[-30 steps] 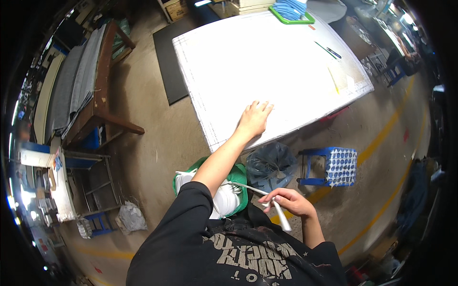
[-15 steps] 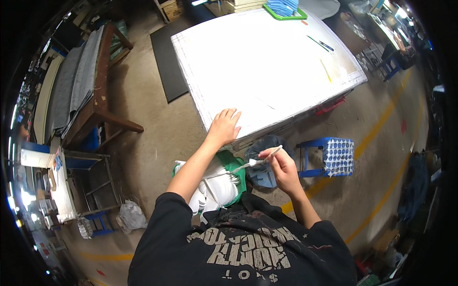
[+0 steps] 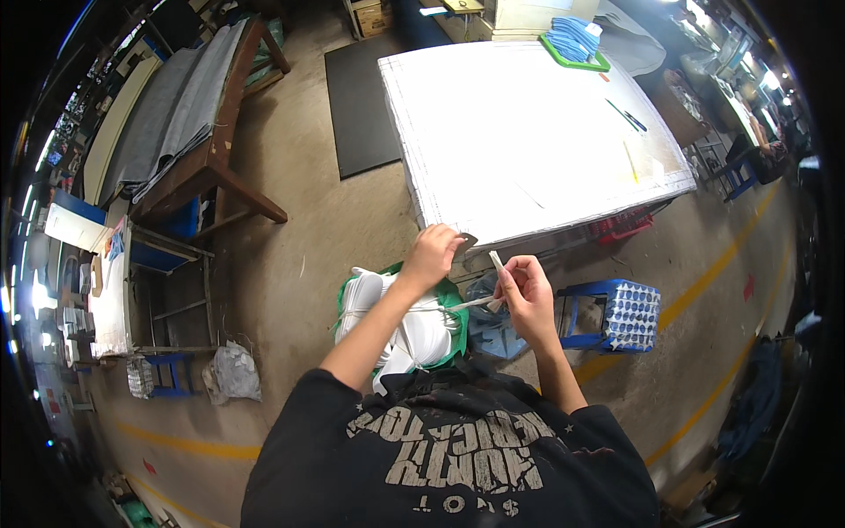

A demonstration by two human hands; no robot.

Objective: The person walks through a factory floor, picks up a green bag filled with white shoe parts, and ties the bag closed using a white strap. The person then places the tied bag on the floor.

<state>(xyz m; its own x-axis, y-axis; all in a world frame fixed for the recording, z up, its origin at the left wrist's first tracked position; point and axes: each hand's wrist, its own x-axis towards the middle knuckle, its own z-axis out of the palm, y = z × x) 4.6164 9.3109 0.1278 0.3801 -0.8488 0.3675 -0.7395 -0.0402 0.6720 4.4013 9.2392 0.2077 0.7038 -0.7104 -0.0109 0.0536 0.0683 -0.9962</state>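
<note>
My left hand (image 3: 431, 257) is over the near left corner of the white-topped table, its fingers closed on a small dark flat piece (image 3: 467, 239), too small to identify. To its right, my right hand (image 3: 527, 297) pinches a white strip (image 3: 497, 261). One part of the strip sticks up past the fingers, and another runs left toward the bundle. Below my hands, a stack of white, rounded, sole-shaped pieces (image 3: 422, 339) sits in a green bag (image 3: 459, 327), with cord tied around it. A clear plastic bag (image 3: 493, 330) hangs or stands beside it, partly behind my right hand.
The white table (image 3: 528, 132) carries a green tray (image 3: 576, 62) of blue pieces, a dark cutting tool (image 3: 635, 121) and a yellow strip (image 3: 630, 163). A blue stool (image 3: 629, 317) stands right. At left is a brown wooden table (image 3: 220, 158) with grey sheets.
My left hand has come off the tabletop and now holds a small dark piece near the right hand. The right hand keeps the white strip. The whole view has shifted.
</note>
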